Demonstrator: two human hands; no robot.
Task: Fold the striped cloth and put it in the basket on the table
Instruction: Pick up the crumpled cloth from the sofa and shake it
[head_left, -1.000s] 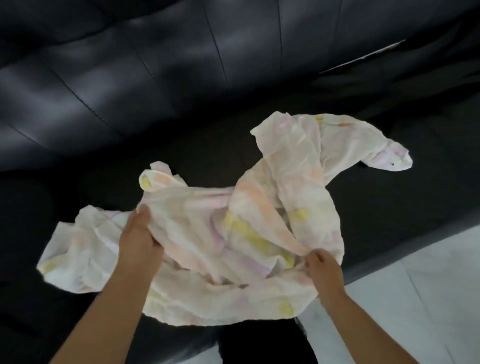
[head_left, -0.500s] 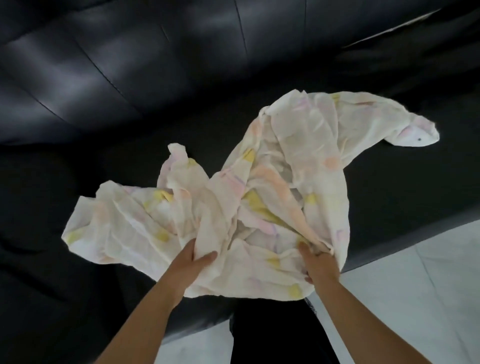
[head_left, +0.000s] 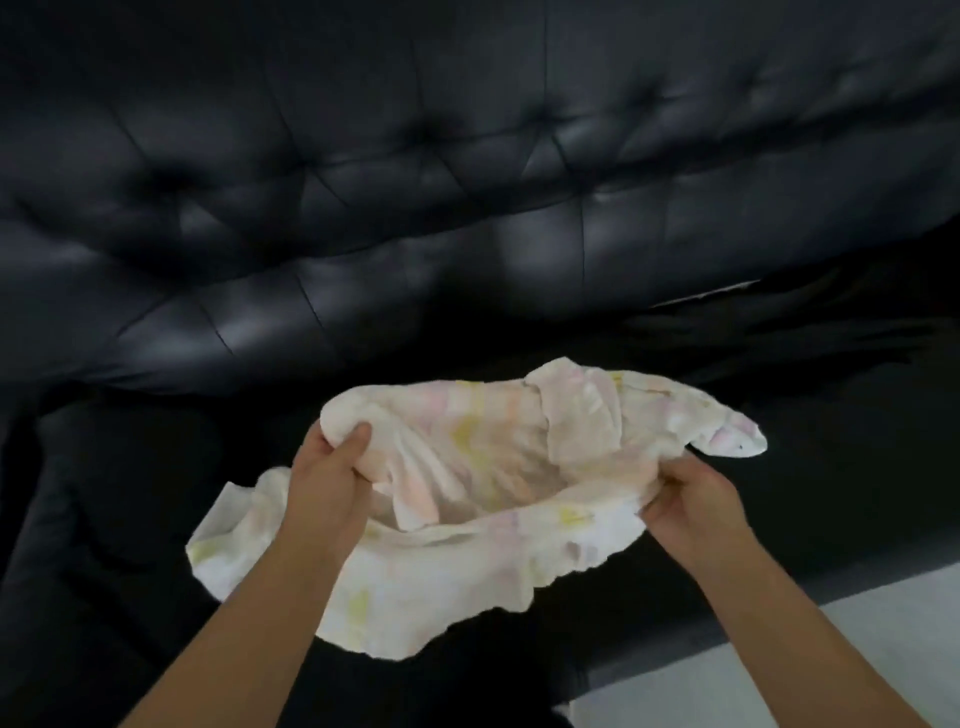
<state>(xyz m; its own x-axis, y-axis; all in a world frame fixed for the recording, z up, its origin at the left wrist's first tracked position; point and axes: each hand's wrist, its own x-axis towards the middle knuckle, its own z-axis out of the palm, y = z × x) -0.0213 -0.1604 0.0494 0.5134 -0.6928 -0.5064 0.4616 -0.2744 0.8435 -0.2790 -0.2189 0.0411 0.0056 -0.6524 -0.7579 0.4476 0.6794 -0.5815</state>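
Both hands grip the crumpled pale cloth with faint pink and yellow stripes (head_left: 488, 499) over the black tufted leather sofa (head_left: 363, 208): left hand (head_left: 327, 483) closed on its left fold, right hand (head_left: 696, 501) pinching its right edge.

No legible text, label, brand, number or sign appears in the view. The cloth (head_left: 483, 499) carries only faint pastel stripes, without print or tag. The black sofa (head_left: 363, 218) shows plain tufted upholstery with no marking. The pale floor (head_left: 831, 649) is unmarked.
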